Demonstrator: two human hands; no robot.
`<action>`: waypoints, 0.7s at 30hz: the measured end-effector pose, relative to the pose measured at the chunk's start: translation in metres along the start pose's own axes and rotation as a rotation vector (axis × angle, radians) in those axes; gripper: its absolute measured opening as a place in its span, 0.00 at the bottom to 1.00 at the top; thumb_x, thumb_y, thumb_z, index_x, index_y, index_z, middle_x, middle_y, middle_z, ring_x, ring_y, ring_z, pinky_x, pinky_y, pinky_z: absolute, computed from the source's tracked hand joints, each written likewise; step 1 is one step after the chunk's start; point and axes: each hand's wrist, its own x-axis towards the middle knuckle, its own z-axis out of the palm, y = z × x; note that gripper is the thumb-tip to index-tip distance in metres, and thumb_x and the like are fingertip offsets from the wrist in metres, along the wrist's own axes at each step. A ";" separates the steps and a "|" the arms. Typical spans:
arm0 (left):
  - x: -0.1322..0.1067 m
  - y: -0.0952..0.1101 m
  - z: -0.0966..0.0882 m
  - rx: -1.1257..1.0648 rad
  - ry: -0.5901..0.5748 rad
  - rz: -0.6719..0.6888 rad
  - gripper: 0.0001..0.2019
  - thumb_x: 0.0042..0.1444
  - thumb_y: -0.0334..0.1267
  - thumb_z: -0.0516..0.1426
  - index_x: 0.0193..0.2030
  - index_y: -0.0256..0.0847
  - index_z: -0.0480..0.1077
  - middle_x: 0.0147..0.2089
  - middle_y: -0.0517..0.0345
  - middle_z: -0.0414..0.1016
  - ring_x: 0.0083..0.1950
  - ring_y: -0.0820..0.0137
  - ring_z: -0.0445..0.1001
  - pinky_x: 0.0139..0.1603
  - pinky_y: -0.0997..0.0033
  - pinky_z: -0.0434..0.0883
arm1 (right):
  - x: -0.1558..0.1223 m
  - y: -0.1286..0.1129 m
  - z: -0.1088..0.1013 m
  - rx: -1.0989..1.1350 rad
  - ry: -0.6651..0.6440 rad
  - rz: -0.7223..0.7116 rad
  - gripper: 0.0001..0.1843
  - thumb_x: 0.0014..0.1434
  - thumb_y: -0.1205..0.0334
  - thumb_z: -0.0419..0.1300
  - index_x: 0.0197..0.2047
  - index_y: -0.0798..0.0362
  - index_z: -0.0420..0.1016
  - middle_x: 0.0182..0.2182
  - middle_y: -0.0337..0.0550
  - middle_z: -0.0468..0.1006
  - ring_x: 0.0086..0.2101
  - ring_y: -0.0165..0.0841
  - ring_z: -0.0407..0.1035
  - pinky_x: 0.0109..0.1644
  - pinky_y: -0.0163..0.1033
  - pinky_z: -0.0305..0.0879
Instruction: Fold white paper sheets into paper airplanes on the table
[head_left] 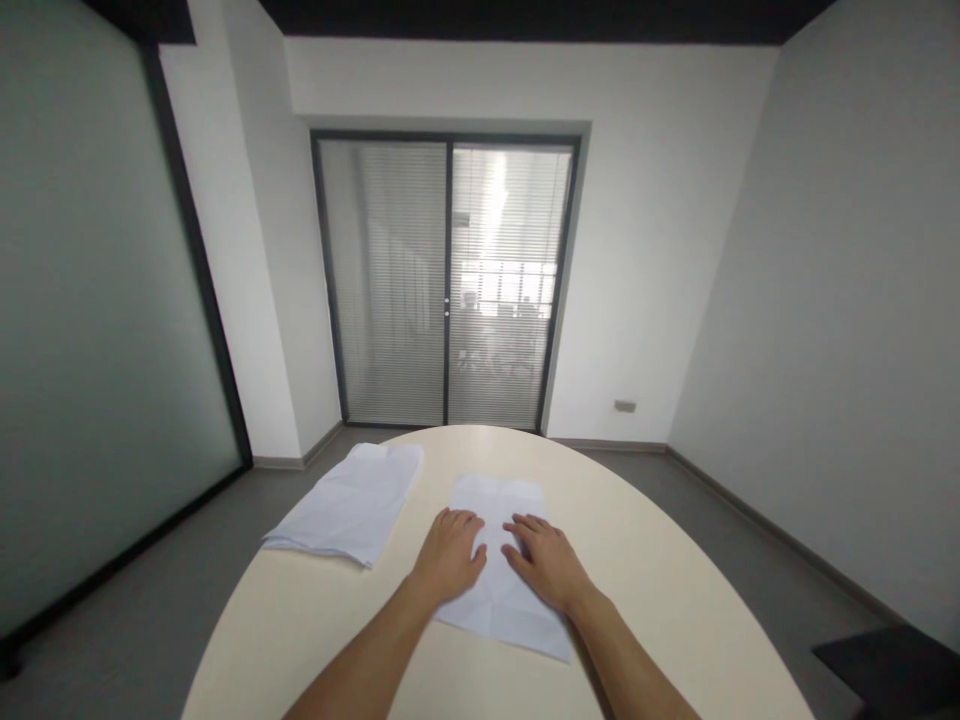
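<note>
A white sheet of paper [495, 620] with visible crease lines lies flat on the table in front of me. My left hand [451, 555] rests palm down on its left side, the thumb pointing inward. On the right side of the sheet lies my right hand [546, 560], also palm down with the fingers stretched forward. A narrow strip of paper shows between the two thumbs. To the left, a stack of white papers [352, 505] sits apart from both hands, one corner reaching the table's edge.
The pale round-edged table [660, 620] carries the papers. Beyond it stands a glass door [382, 300] with blinds. A frosted glass panel [105, 330] is on the left, and a dark flat object [892, 665] is at the lower right.
</note>
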 end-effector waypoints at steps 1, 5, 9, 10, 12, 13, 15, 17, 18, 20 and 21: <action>0.000 0.000 0.000 -0.002 0.004 -0.001 0.16 0.61 0.38 0.53 0.55 0.42 0.70 0.55 0.50 0.74 0.59 0.59 0.68 0.66 0.54 0.56 | 0.000 0.000 0.000 0.001 0.004 -0.002 0.24 0.65 0.48 0.52 0.60 0.46 0.72 0.61 0.47 0.70 0.61 0.43 0.61 0.64 0.49 0.56; 0.001 -0.001 0.002 0.005 0.006 -0.007 0.15 0.61 0.37 0.53 0.54 0.42 0.70 0.53 0.51 0.74 0.56 0.60 0.69 0.66 0.54 0.56 | 0.001 0.000 -0.001 0.000 0.007 -0.011 0.23 0.65 0.51 0.51 0.59 0.47 0.73 0.61 0.47 0.71 0.61 0.42 0.63 0.64 0.47 0.56; 0.002 -0.002 0.001 0.037 -0.004 -0.012 0.14 0.61 0.37 0.53 0.52 0.42 0.70 0.50 0.51 0.75 0.54 0.60 0.70 0.64 0.54 0.57 | 0.001 -0.001 -0.003 0.004 0.008 -0.013 0.22 0.67 0.56 0.47 0.58 0.49 0.74 0.59 0.46 0.73 0.59 0.39 0.64 0.64 0.45 0.56; 0.003 -0.002 0.001 0.047 -0.007 -0.014 0.13 0.62 0.37 0.53 0.52 0.42 0.70 0.50 0.51 0.75 0.53 0.60 0.70 0.64 0.55 0.57 | 0.001 -0.001 -0.003 0.008 0.010 -0.014 0.22 0.68 0.56 0.47 0.57 0.49 0.75 0.59 0.46 0.73 0.59 0.39 0.65 0.63 0.44 0.57; 0.004 -0.002 0.000 0.062 -0.013 -0.022 0.12 0.62 0.37 0.53 0.51 0.43 0.71 0.49 0.51 0.75 0.52 0.59 0.70 0.63 0.55 0.58 | 0.001 0.000 -0.003 0.015 0.016 -0.018 0.21 0.68 0.56 0.47 0.56 0.48 0.76 0.57 0.46 0.75 0.58 0.39 0.66 0.62 0.43 0.58; 0.004 -0.001 0.000 0.066 -0.016 -0.024 0.12 0.62 0.37 0.53 0.50 0.43 0.71 0.48 0.51 0.75 0.52 0.59 0.70 0.62 0.55 0.59 | 0.001 0.000 -0.004 0.018 0.020 -0.019 0.21 0.68 0.56 0.47 0.55 0.48 0.77 0.56 0.46 0.76 0.57 0.39 0.66 0.62 0.43 0.58; 0.005 -0.002 -0.001 0.071 -0.017 -0.026 0.11 0.62 0.36 0.52 0.49 0.43 0.72 0.47 0.51 0.75 0.51 0.59 0.70 0.61 0.56 0.60 | 0.000 -0.001 -0.005 0.020 0.031 -0.020 0.21 0.68 0.55 0.47 0.53 0.48 0.78 0.54 0.46 0.78 0.55 0.39 0.68 0.60 0.42 0.60; 0.006 -0.002 -0.001 0.069 -0.020 -0.029 0.10 0.62 0.35 0.52 0.47 0.43 0.72 0.45 0.51 0.75 0.50 0.59 0.70 0.60 0.57 0.60 | 0.000 -0.002 -0.007 0.022 0.035 -0.013 0.21 0.68 0.55 0.47 0.51 0.49 0.78 0.51 0.46 0.79 0.53 0.39 0.69 0.59 0.41 0.61; 0.006 -0.002 -0.001 0.066 -0.023 -0.036 0.10 0.62 0.34 0.52 0.47 0.43 0.72 0.45 0.51 0.75 0.50 0.59 0.70 0.59 0.58 0.60 | 0.000 -0.003 -0.008 0.024 0.033 -0.007 0.21 0.68 0.55 0.46 0.51 0.49 0.78 0.50 0.46 0.80 0.53 0.40 0.69 0.58 0.41 0.61; 0.007 -0.003 -0.002 0.059 -0.038 -0.055 0.11 0.62 0.32 0.50 0.47 0.43 0.72 0.45 0.51 0.75 0.50 0.60 0.71 0.57 0.59 0.62 | -0.001 -0.004 -0.010 0.027 0.027 0.006 0.20 0.68 0.56 0.46 0.50 0.49 0.78 0.49 0.46 0.80 0.51 0.40 0.70 0.57 0.41 0.62; 0.007 -0.003 -0.002 0.057 -0.046 -0.063 0.12 0.62 0.30 0.50 0.47 0.43 0.72 0.45 0.51 0.75 0.50 0.60 0.71 0.55 0.60 0.63 | -0.001 -0.004 -0.011 0.028 0.026 0.008 0.20 0.68 0.57 0.46 0.51 0.49 0.78 0.49 0.46 0.80 0.51 0.40 0.70 0.57 0.41 0.62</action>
